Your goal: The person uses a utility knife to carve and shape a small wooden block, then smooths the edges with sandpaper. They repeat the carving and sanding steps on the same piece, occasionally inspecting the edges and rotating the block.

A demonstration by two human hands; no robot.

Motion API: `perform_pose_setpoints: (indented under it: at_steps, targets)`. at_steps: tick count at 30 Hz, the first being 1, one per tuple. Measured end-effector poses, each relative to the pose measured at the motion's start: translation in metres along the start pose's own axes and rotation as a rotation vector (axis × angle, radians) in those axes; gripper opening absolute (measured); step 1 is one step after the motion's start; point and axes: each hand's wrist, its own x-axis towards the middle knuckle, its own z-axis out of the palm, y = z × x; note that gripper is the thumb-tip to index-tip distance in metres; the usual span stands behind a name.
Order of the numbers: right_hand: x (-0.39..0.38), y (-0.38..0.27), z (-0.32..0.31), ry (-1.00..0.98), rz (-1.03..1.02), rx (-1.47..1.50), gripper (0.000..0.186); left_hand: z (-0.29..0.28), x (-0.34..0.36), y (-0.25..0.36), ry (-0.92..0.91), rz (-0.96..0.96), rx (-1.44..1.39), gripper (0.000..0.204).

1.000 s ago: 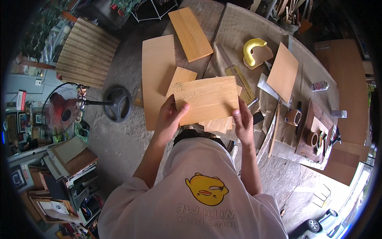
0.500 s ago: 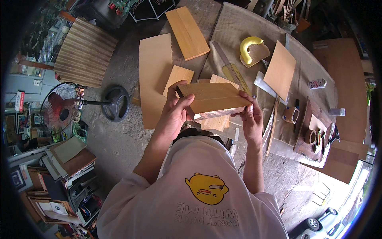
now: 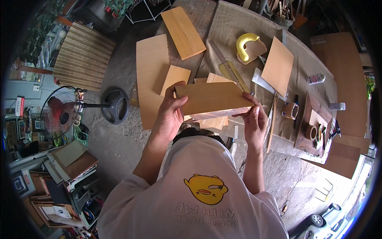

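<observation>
My left hand (image 3: 171, 113) grips the left end of a pale wooden board (image 3: 211, 95) with its thumb on top. My right hand (image 3: 256, 117) pinches the right end of the same board. The board is tipped so that a lighter, streaked long edge faces me. Under and behind it lie several smaller wood pieces (image 3: 215, 124) on a large tan sheet (image 3: 152, 59) and the cloth-covered table. Just beyond is a yellowish ruler (image 3: 230, 73).
The table (image 3: 242, 20) holds a long board (image 3: 183, 32), a yellow curved object (image 3: 243, 47), a square panel (image 3: 277, 65), a spray can (image 3: 316, 79) and a tool tray (image 3: 302, 131). A standing fan (image 3: 61, 111) and stacked panels (image 3: 69, 159) are at the left.
The board has turned from showing its broad rough face to being tipped with an edge toward me. My fingers have shifted on its ends, and the view has moved slightly.
</observation>
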Motion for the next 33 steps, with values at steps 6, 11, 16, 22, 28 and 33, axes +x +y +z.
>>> perform_pose_setpoints:
  at_steps: [6,11,16,22,28,33]
  targets:
    - [-0.004,-0.007,-0.001,-0.015,-0.03,0.007,0.051,-0.004,-0.003,-0.001,-0.007,-0.006,-0.015,0.057]
    - [-0.004,-0.012,0.002,-0.031,0.0,0.008,0.052,-0.003,-0.006,0.001,0.005,0.015,-0.037,0.058]
    - [-0.002,-0.004,0.0,-0.023,-0.015,0.086,0.053,0.003,-0.008,0.005,-0.027,0.0,-0.189,0.053]
    - [0.004,-0.008,0.008,-0.017,-0.073,0.055,0.07,0.01,-0.006,0.006,-0.028,0.06,-0.122,0.058]
    - [0.006,-0.015,0.008,-0.064,-0.056,0.079,0.07,0.007,-0.004,0.004,-0.055,0.087,-0.066,0.059]
    - [0.006,-0.012,0.007,-0.03,-0.074,0.044,0.065,0.011,-0.006,0.006,-0.052,0.077,-0.051,0.056]
